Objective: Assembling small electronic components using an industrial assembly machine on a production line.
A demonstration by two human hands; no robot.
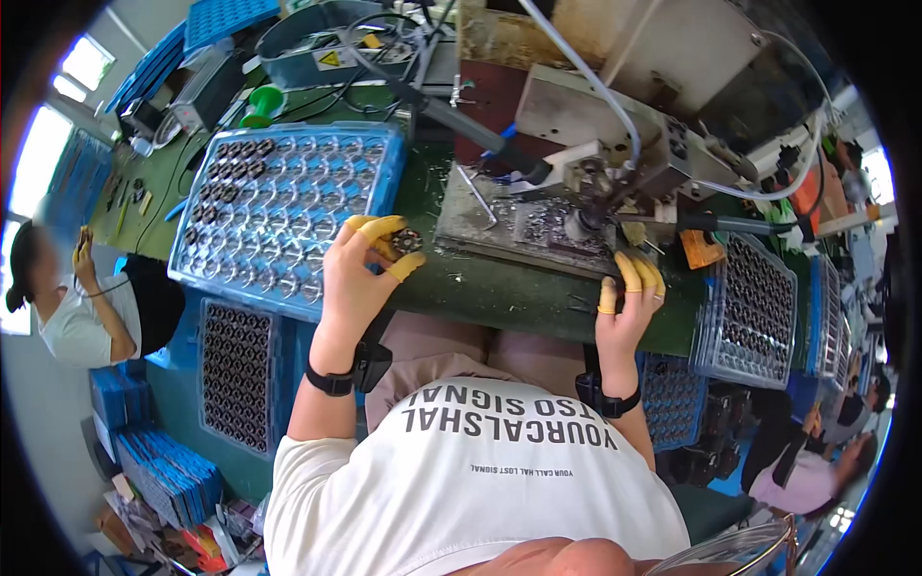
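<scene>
Press machine [615, 125] upper centre, metal bed strewn with swarf. Blue tray [288, 206] upper left – most pockets look empty, dark parts only along left and lower rows; fuller tray [749, 312] at right. Left hand [360, 274], yellow finger cots, pinches small dark round part [406, 240] centre frame. Right hand [629, 302] at bed edge – fingers together, apparently empty.

Green workbench [499, 298] — bright windows [58, 106] at left, pale wall [48, 422] below.
</scene>
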